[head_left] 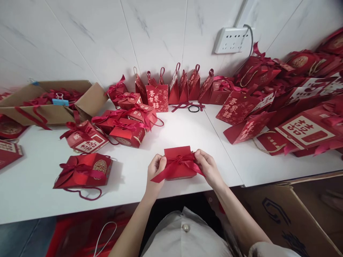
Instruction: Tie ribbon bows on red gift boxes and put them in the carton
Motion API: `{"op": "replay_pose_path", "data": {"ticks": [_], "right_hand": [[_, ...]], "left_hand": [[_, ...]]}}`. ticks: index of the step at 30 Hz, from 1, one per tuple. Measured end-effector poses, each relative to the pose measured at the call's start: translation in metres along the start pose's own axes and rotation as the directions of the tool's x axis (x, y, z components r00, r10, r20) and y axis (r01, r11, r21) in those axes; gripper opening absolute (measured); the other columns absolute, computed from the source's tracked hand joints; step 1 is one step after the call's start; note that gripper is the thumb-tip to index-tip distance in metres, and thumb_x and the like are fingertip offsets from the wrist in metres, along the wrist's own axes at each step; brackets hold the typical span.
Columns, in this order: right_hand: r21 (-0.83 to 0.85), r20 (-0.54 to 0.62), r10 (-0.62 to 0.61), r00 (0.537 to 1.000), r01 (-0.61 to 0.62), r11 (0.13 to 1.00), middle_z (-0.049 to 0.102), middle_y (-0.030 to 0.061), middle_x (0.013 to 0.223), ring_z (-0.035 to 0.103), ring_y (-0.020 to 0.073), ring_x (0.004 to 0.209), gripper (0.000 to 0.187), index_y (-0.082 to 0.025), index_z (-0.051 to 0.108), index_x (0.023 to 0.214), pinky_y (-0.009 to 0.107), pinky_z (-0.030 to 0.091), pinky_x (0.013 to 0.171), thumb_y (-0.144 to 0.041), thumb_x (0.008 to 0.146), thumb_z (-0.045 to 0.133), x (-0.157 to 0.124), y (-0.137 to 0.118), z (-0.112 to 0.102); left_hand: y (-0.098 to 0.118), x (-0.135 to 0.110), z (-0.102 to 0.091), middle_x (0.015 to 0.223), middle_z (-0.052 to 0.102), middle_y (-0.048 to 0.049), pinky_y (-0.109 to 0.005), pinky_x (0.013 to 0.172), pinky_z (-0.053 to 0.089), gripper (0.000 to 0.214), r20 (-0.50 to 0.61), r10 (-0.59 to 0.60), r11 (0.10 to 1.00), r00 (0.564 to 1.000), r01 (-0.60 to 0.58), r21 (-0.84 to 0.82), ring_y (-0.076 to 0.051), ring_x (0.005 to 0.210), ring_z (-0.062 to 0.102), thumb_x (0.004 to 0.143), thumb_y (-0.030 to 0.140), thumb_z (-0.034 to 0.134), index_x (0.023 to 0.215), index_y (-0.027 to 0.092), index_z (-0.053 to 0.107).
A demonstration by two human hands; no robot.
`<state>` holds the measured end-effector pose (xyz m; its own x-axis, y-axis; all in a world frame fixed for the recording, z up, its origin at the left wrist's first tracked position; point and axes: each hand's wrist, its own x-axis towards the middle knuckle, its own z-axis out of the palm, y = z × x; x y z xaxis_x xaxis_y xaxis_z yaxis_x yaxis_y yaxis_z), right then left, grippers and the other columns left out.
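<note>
A small red gift box (177, 152) lies on the white table in front of me, with a red ribbon bow (180, 161) tied across its top. My left hand (156, 167) is closed at the box's left side, pinching the ribbon's left loop. On the right, my right hand (205, 165) pinches the opposite loop between thumb and fingers. The ribbon is stretched between both hands, and its two tails hang over the front of the box. Parts of the loops are hidden by my fingers.
Left of me sits a finished-looking red box (85, 171) with a cord handle, and several bowed boxes (128, 132) lie behind it. A cardboard box (48, 116) holds red ribbons. Triangular boxes (184, 85) line the wall; red boxes (308, 128) pile up right.
</note>
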<state>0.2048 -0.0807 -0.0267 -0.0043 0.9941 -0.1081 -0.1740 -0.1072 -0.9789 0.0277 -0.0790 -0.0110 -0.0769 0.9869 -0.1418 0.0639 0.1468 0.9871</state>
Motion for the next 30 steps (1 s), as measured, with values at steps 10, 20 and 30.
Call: {"op": "replay_pose_path", "data": {"ticks": [10, 20, 30], "right_hand": [[-0.574, 0.393, -0.251, 0.885, 0.449, 0.685, 0.034, 0.017, 0.142, 0.049, 0.027, 0.122, 0.104, -0.027, 0.0, 0.149, 0.044, 0.049, 0.095, -0.026, 0.073, 0.071, -0.01, -0.006, -0.016], [-0.558, 0.177, -0.673, 0.718, 0.637, 0.532, 0.035, 0.0164, 0.141, 0.037, 0.0304, 0.132, 0.101, -0.029, 0.007, 0.149, 0.054, 0.04, 0.102, -0.028, 0.074, 0.074, -0.015, 0.003, -0.006], [-0.742, 0.033, -0.676, 0.736, 0.472, 0.477, 0.045, 0.0163, 0.133, 0.048, 0.0337, 0.121, 0.102, -0.025, 0.008, 0.149, 0.055, 0.047, 0.094, -0.033, 0.07, 0.072, -0.074, -0.03, -0.049]], "left_hand": [[0.016, -0.001, -0.007, 0.063, 0.045, 0.0031, -0.022, 0.053, 0.034, 0.029, 0.069, 0.114, 0.989, 0.991, -0.12, 0.091, -0.01, 0.057, 0.041, 0.087, 0.039, 0.049, 0.067, 0.019, 0.046], [0.027, -0.029, 0.018, 0.061, 0.059, 0.0044, -0.034, 0.078, 0.04, 0.017, 0.348, 0.883, 0.104, 0.314, -0.856, 0.507, -0.012, 0.062, 0.051, 0.074, 0.013, 0.069, 0.081, 0.021, 0.057], [0.031, -0.004, 0.032, 0.061, 0.052, 0.0026, -0.024, 0.057, 0.04, 0.023, 0.108, 0.312, 0.925, 0.944, -0.328, 0.194, -0.012, 0.059, 0.051, 0.084, 0.034, 0.056, 0.067, 0.02, 0.052]]}}
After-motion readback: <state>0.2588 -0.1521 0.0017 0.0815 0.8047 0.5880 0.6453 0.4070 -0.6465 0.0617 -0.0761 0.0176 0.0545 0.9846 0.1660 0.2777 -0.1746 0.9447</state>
